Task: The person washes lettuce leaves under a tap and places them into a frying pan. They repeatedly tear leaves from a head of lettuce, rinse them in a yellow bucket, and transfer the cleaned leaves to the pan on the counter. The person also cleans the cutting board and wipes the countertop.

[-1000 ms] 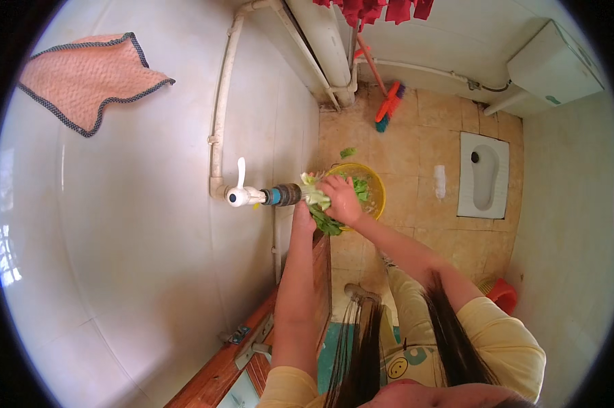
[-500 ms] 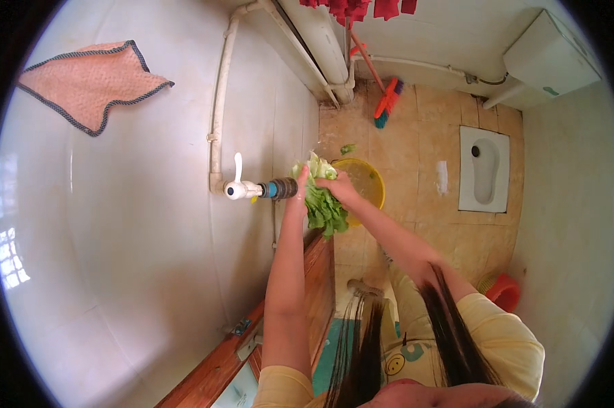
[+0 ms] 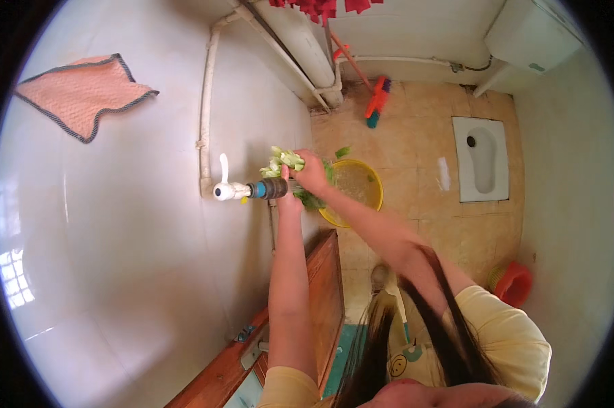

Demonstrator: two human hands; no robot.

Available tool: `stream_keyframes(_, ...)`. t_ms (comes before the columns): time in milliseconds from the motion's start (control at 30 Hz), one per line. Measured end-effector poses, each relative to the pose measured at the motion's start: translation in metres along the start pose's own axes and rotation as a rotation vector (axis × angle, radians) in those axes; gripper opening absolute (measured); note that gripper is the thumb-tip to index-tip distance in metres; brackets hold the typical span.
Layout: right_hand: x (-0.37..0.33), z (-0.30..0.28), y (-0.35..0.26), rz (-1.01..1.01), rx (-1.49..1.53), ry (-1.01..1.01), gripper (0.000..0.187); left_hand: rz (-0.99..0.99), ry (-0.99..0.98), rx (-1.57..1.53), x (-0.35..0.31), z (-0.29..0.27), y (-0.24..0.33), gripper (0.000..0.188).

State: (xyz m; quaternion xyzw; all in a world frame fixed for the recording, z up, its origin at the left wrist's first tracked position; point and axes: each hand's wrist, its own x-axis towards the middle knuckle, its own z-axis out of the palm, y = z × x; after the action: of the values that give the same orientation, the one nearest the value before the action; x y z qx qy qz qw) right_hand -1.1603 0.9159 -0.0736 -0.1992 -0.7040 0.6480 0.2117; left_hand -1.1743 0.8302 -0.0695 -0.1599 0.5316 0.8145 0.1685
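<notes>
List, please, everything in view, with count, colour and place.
Greens: one bunch, green, at tap
Basin: one, yellow, floor
Loose leaf: one, green, floor
Tap: one, white, left wall
Pipes: several, whitish, walls
Cloth: one, pink, left wall
Broom: one, red, upper floor
Squat toilet: one, white, right floor
Tank: one, white, upper right
Container: one, red, lower right
Fabric strips: several, red, top
Door: one, brown, below hands
Left hand: one, bare, at tap
Right hand: one, bare, on greens

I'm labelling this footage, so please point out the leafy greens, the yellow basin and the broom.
Leafy greens (image 3: 290, 160): head view, on the pale stalks.
Yellow basin (image 3: 380, 195): head view, on the right side of its rim.
Broom (image 3: 376, 103): head view, on its orange head.
</notes>
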Motion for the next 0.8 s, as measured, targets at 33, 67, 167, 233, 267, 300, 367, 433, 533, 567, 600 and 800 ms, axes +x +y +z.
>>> stream_keyframes(33,-0.01,0.001,0.009,0.055,-0.015,0.069,0.029,-0.009,0.062,0.049,0.001,-0.002,-0.01,0.041)
stream_keyframes(67,-0.024,0.008,0.0,0.045,-0.07,0.045,0.029,-0.145,0.118,0.05,0.025,-0.041,-0.024,0.042)
stream_keyframes(167,-0.042,-0.003,0.009,0.0,-0.257,0.071,0.029,-0.186,-0.14,-0.211,0.01,-0.045,-0.042,0.04)
stream_keyframes(233,-0.048,-0.009,-0.001,-0.143,-0.334,0.078,0.029,-0.242,-0.132,-0.238,-0.001,-0.038,-0.037,0.041)
stream_keyframes(267,-0.052,-0.011,-0.005,-0.084,-0.287,0.067,0.031,-0.222,-0.14,-0.203,0.001,-0.036,-0.038,0.042)
stream_keyframes(300,-0.051,-0.017,-0.007,-0.039,-0.243,0.062,0.033,-0.196,-0.161,-0.173,-0.001,-0.03,-0.036,0.043)
stream_keyframes(367,-0.044,-0.041,-0.002,0.149,0.042,0.083,0.036,-0.066,-0.134,0.153,-0.038,0.024,-0.018,0.044)
stream_keyframes(433,-0.048,-0.065,-0.021,0.39,0.561,0.055,0.036,0.087,-0.166,0.491,-0.061,0.041,-0.002,0.044)
stream_keyframes(533,-0.059,-0.096,-0.053,0.333,0.638,0.06,0.035,0.148,-0.327,0.546,-0.093,0.069,0.019,0.042)
stream_keyframes(567,-0.061,-0.106,-0.062,0.28,0.65,0.083,0.035,0.167,-0.376,0.582,-0.109,0.083,0.028,0.041)
stream_keyframes(600,-0.066,-0.114,-0.087,0.216,0.681,0.096,0.034,0.255,-0.475,0.574,-0.121,0.087,0.04,0.041)
stream_keyframes(800,-0.1,-0.205,-0.208,-0.135,0.567,0.251,0.032,0.546,-0.599,0.475,-0.238,0.181,0.081,0.037)
